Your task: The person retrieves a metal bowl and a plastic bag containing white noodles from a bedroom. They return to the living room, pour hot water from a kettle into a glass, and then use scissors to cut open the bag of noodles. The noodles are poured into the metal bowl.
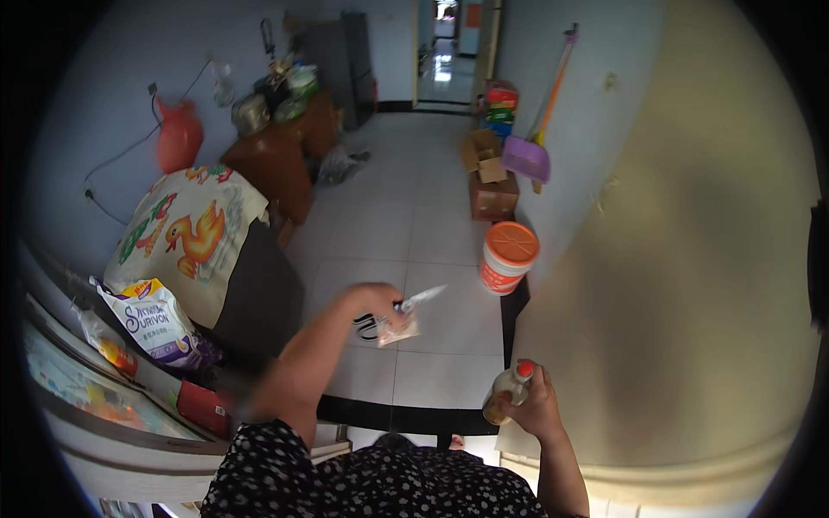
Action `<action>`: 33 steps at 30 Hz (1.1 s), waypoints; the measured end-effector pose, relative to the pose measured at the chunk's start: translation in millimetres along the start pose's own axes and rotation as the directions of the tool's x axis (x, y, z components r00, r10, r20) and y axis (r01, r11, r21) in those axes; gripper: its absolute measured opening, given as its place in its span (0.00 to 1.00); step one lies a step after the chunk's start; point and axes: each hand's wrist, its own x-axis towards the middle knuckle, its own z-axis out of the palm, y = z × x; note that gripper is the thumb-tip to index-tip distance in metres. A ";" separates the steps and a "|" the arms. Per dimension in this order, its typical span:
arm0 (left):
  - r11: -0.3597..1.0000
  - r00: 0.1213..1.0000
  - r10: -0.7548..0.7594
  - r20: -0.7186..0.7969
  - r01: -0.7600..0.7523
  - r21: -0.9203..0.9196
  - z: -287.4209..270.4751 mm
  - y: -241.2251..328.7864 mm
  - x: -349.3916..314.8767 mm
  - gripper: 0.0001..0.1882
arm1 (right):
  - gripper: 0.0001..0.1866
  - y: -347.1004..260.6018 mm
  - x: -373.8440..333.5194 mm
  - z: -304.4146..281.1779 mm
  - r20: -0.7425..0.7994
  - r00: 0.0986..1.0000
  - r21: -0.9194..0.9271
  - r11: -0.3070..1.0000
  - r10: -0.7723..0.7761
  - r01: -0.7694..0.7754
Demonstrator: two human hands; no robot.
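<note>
My left hand (380, 300) is stretched out over the tiled floor, its fingers closed round a pair of scissors (367, 326). Dark handle loops stick out on one side of that hand, and the pale blade points away to the upper right. A small pinkish-white packet (399, 335) hangs below the same fingers. Lower and to the right, my right hand (541, 409) grips a clear bottle (504, 395) with a red cap. Something brownish shows inside the bottle, which leans slightly.
An orange-lidded bucket (509, 244) stands by the right wall, with cardboard boxes (494, 194) and a purple dustpan (526, 159) behind it. At left are a duck-print cloth (194, 233) and a white-and-purple bag (154, 319). A dark threshold strip (414, 419) crosses the floor nearby.
</note>
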 end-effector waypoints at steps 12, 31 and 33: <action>0.965 0.892 -0.225 -0.392 0.148 -0.217 -194.5 -156.6 169.4 0.24 | 0.39 55.8 461.6 64.9 0.351 0.934 0.092 0.995 -0.063 0.032; 0.667 0.567 -0.071 -0.821 -0.585 -0.462 -680.5 -250.6 522.8 0.15 | 0.45 77.7 1111.0 173.1 0.426 0.793 0.785 0.614 -0.434 -0.086; 0.721 0.573 -0.059 -0.817 -0.541 -0.432 -739.7 -270.1 554.8 0.15 | 0.47 68.9 1185.9 172.7 0.492 0.755 0.761 0.636 -0.434 -0.129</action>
